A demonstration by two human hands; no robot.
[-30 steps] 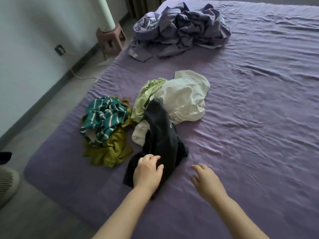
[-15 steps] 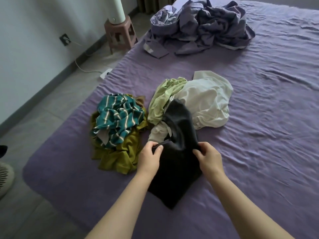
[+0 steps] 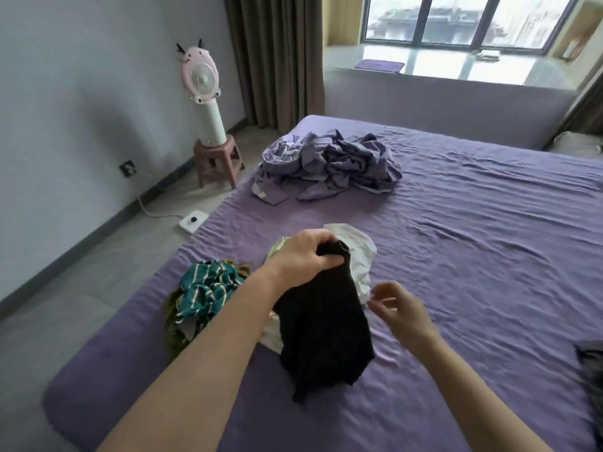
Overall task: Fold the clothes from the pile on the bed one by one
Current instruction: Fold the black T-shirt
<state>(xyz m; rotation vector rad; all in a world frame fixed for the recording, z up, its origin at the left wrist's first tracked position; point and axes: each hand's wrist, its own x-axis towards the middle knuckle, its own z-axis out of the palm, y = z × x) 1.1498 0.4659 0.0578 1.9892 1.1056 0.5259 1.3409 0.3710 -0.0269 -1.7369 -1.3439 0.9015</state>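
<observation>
Head view: my two bare hands work over the purple bed (image 3: 473, 243); all places below are given relative to the black garment (image 3: 323, 324).
Left hand (image 3: 301, 259): my fingers are curled tight round the top edge of the black garment, holding it up so that it hangs, with its lower end apparently reaching the bed.
Right hand (image 3: 399, 308): just right of the black garment, not touching it; my fingers are loosely bent and spread, holding nothing.
White garment (image 3: 357, 256): behind the black garment and partly hidden by it, crumpled.
Pale green garment (image 3: 277, 251): behind, only a sliver shows past my left hand.
Striped teal garment (image 3: 205, 288): to the left, bunched on top of an olive garment (image 3: 173, 324).
Lilac bedding heap (image 3: 329, 164): well beyond, near the far edge of the bed.
Done: no folded item is visible; I judge the first piece is only being picked out.
Left to do: spread and fold the black garment, then the four crumpled pieces.
Progress estimate: very early.
</observation>
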